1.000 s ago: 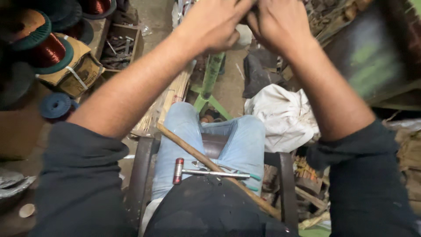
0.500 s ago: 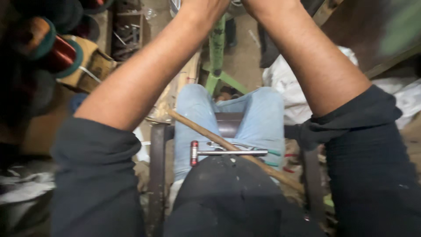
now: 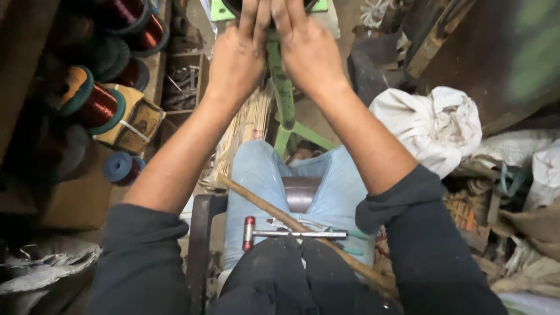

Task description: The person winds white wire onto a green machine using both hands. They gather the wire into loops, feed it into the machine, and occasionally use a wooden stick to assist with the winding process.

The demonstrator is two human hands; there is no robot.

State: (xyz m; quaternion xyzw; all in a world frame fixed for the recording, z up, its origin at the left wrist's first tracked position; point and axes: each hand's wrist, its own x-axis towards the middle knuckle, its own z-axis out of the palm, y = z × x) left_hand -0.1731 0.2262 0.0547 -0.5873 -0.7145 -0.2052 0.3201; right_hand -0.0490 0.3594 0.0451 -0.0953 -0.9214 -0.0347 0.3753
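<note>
Both hands raised at top edge: left hand (image 3: 236, 58) and right hand (image 3: 309, 55) side by side, fingers straight, tips pressed on dark round part (image 3: 233, 6) atop green metal stand (image 3: 284, 93); grip unclear, cropped. Forearms stretched forward, sleeves pushed up. Small red-headed hammer (image 3: 291, 233) and long wooden stick (image 3: 303, 236) across lap. Copper wire spools (image 3: 93, 105) crowd left, white cloth bundle (image 3: 431, 125) right; narrow gap between.

Wire spools (image 3: 93, 105) crowd left, white sack (image 3: 431, 125) blocks right
</note>
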